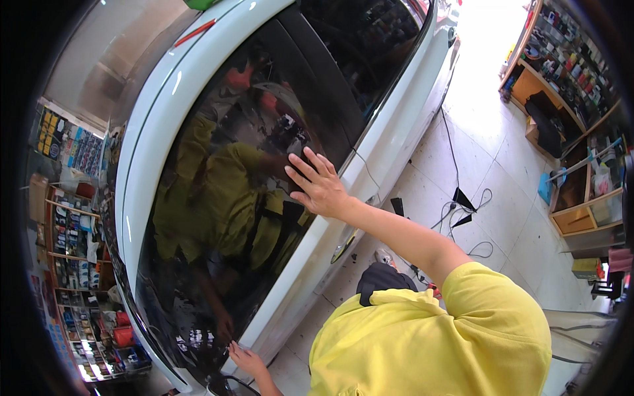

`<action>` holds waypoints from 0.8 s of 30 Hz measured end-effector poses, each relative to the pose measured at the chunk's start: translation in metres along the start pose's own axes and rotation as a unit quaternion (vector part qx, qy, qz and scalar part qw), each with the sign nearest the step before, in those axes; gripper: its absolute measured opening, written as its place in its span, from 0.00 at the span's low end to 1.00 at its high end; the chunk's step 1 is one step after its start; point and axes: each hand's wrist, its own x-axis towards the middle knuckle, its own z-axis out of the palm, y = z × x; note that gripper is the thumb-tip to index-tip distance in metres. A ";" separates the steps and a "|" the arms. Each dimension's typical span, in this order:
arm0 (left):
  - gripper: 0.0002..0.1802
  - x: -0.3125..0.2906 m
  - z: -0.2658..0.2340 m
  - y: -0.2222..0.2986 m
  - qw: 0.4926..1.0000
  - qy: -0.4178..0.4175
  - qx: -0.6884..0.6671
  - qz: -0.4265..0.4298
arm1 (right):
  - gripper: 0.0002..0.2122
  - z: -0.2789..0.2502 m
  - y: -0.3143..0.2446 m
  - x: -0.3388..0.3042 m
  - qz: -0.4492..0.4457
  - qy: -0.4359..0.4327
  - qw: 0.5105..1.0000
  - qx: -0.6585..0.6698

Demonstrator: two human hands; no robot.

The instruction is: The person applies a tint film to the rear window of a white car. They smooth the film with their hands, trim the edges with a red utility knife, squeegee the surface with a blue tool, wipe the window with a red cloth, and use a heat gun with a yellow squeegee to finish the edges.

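Observation:
My right hand (320, 186) lies spread on the dark side window (231, 171) of a white car, near the window's lower edge, and holds nothing. Its fingers are apart and its palm rests by the white door sill. Lower in the view, my left hand (246, 362) touches the window's bottom front corner, close to the wing mirror (231, 385). The fingers there look stretched out, with nothing visible in them. The glass reflects my yellow shirt. Below my right forearm is the car's door handle (343, 247).
An orange-red strip (196, 32) and a green item (200, 3) lie on the car's roof (148, 109). On the tiled floor are a black cable (452, 155) and black triangular scraps (464, 200). Stocked shelves (72, 254) stand left, a wooden cabinet (584, 178) right.

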 end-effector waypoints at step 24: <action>0.34 0.005 -0.005 -0.001 0.997 -0.020 -0.053 -0.049 | 0.33 -0.011 0.001 0.110 0.102 0.136 0.985 -0.021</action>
